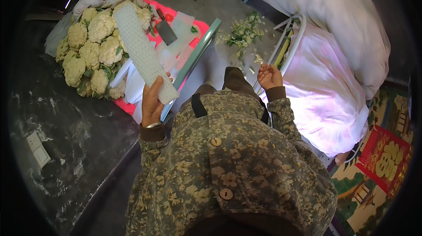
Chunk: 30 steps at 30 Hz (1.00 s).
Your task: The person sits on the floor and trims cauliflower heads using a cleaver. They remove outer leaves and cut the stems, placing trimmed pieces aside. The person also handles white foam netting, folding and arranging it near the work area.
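Observation:
My left hand grips the near end of a long, flattened white foam net sleeve. The sleeve slants up and away over the table. Behind it rises a heap of cauliflowers with some green leaves, partly covered by the sleeve. More white foam nets lie beside my left hand on the red tablecloth. My right hand hangs over the floor by a white metal frame, palm turned up and fingers loosely curled, with nothing in it.
A cleaver rests at the table's far side, near the pale green table edge. Cut leaves are scattered over the floor. At right, pink-white cloth drapes a white tubular frame. A dark wall with a switch plate stands left.

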### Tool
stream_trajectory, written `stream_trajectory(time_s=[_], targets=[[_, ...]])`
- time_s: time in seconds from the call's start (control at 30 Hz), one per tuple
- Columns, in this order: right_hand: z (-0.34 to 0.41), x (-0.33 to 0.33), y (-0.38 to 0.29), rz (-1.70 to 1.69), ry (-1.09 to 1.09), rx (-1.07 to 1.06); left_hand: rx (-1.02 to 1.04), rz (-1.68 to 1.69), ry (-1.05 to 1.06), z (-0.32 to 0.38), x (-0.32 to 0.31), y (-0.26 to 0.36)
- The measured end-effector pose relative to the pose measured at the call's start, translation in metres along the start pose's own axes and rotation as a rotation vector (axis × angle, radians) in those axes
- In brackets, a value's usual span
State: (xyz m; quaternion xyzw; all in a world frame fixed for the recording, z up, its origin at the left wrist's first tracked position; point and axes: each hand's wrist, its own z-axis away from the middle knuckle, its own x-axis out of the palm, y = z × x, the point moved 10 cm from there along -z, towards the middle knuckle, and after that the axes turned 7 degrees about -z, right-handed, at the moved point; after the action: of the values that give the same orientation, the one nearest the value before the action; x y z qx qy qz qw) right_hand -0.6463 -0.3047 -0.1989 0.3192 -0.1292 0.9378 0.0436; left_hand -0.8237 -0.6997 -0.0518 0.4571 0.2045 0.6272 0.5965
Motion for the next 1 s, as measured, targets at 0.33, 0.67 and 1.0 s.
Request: stream_trajectory(time_s=[0.33, 0.67, 1.0], targets=[[-0.032, 0.045, -0.026, 0.041, -0.008, 0.030, -0.017, 0.032, 0.008, -0.062, 0.048, 0.010], [-0.105, 0.071, -0.111, -0.015, 0.007, 0.065, -0.104, -0.028, 0.048, -0.141, 0.144, 0.009], [-0.130, 0.110, -0.110, -0.032, -0.055, 0.077, -0.158, -0.081, 0.070, -0.189, 0.150, 0.028]])
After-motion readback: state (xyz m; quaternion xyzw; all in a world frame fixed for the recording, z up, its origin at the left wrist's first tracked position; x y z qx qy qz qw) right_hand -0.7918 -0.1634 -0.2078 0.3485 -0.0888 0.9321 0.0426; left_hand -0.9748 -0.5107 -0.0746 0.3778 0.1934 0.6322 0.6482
